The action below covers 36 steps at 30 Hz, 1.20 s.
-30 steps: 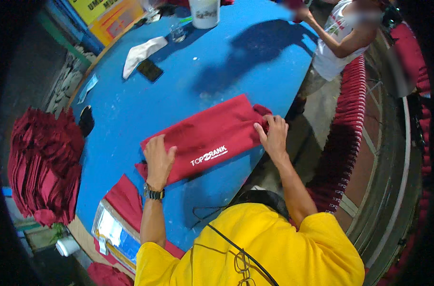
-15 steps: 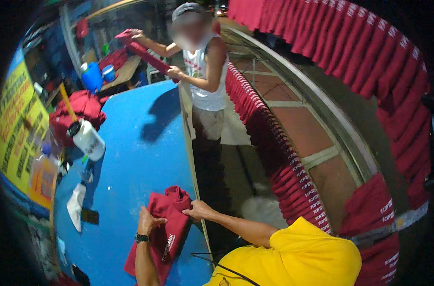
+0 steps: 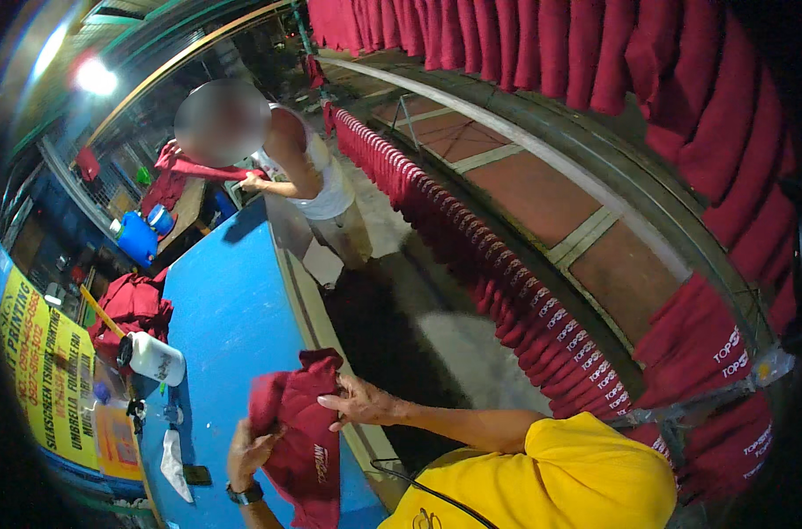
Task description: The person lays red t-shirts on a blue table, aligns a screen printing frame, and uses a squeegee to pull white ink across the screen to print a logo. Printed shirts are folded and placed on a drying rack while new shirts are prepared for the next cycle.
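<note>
Two bare hands at the near end of a blue table [image 3: 229,304]. The right hand [image 3: 365,403] grips the right edge of a red cloth [image 3: 301,436], thumb and fingers bent over it. The left hand [image 3: 253,452] curls against the cloth's left edge; its fingers are partly hidden, so whether it grips firmly cannot be told. The cloth, with a white print, is over the table's near end, close to its right edge; whether it is lifted or resting is unclear.

It looks light, soft and limp, neither slippery nor fragile, and would probably sag or crease if held at one point. The two side edges seem the best places to hold.

The cloth's upper left part is blurred, its underside is hidden, and its lower end may be cut off. By the table's far end, a co-worker [image 3: 330,196] holds another red cloth [image 3: 208,169], its folds hard to make out.
</note>
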{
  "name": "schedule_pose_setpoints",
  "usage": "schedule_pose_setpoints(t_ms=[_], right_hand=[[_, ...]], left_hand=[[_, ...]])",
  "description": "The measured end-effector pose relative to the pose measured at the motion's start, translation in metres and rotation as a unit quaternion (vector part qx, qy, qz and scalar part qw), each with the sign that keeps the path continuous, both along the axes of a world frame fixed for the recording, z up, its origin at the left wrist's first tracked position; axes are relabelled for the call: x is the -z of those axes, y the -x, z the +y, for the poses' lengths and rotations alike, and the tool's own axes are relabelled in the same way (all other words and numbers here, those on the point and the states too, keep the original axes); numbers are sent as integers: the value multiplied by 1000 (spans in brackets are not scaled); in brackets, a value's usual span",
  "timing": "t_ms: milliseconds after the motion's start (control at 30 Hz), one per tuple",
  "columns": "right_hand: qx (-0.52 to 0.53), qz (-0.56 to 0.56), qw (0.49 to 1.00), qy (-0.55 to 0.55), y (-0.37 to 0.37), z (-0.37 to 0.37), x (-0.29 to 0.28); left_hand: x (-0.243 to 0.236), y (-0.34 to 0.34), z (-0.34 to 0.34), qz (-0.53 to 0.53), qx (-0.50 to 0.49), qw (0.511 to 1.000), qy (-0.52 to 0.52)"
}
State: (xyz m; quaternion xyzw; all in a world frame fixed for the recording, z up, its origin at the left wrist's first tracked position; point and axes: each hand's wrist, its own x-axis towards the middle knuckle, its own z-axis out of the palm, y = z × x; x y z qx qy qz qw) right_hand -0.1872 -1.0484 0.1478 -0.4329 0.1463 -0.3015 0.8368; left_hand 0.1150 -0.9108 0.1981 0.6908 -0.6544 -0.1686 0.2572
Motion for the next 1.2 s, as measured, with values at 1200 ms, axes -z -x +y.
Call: schedule_pose_setpoints(t_ms=[1200], right_hand=[[676,538,387,323,502,152,-349]], left_hand=[[-217,658,-194,332,640,693,18]])
